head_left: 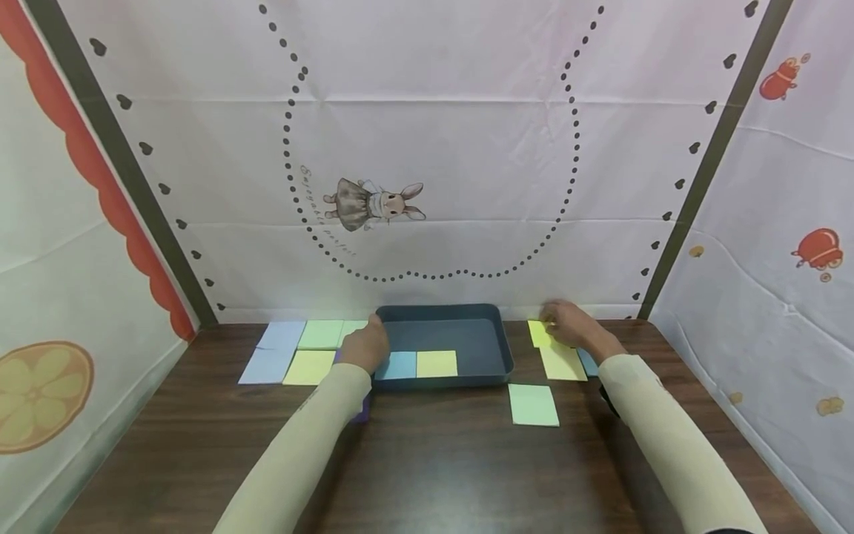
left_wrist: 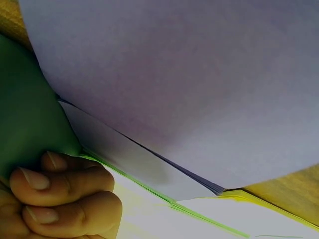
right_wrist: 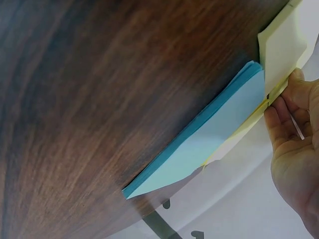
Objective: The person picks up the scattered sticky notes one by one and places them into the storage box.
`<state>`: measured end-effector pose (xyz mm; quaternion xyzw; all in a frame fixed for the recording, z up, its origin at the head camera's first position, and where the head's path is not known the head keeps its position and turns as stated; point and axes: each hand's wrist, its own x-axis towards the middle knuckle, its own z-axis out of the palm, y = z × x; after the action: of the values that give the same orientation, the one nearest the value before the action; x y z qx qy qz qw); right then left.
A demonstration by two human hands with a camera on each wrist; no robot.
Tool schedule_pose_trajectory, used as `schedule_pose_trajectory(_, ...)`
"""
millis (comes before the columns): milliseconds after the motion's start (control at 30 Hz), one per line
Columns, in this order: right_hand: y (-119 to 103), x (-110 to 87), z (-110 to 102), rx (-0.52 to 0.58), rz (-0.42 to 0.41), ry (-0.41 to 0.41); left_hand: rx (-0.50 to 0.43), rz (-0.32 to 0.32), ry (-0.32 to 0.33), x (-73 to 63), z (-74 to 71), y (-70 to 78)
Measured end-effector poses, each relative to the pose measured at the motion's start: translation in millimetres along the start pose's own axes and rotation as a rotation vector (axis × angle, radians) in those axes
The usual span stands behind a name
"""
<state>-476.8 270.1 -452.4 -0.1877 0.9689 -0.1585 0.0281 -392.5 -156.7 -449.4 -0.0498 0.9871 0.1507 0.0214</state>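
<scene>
My left hand (head_left: 367,346), fingers curled, is at the left rim of the dark tray (head_left: 474,363), over the light green sticky-note pads (head_left: 320,334). In the left wrist view those curled fingers (left_wrist: 75,214) overlap the tray's dark side, and a purple pad (left_wrist: 174,74) fills much of the picture. A blue pad (head_left: 399,365) and a yellow pad (head_left: 437,363) lie side by side in the tray. Right of it, my right hand (head_left: 570,325) pinches the edge of a yellow sticky-note pad (right_wrist: 284,50). Beside it are another yellow pad (head_left: 562,362) and a blue pad (right_wrist: 199,144).
Two pale blue pads (head_left: 272,352) and a yellow pad (head_left: 310,368) lie at the left on the brown wooden table (head_left: 440,467). A light green pad (head_left: 534,405) sits nearer, right of the tray. A printed white cloth (head_left: 454,163) hangs behind the table.
</scene>
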Motion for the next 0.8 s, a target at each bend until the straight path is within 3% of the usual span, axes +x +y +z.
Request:
schedule_pose_trajectory(133, 0, -0.1, 0, 0.020, -0.002, -0.005, 0.005, 0.007, 0.013, 9.7, 8.1, -5.0)
schedule_pose_trajectory(500, -1, 2.6, -6, 0.049, 0.029, 0.018, 0.023, 0.021, 0.041, -4.4, -4.2, -0.7)
schedule_pose_trajectory(667, -1, 1.3, -7, 0.080, 0.028, 0.017, -0.001, -0.005, 0.002, -5.3, -7.0, 1.8)
schedule_pose_trajectory(800, 0, -1.9, -5, 0.112, 0.019, 0.029, -0.013, -0.007, 0.005, 11.6, 9.8, -8.4)
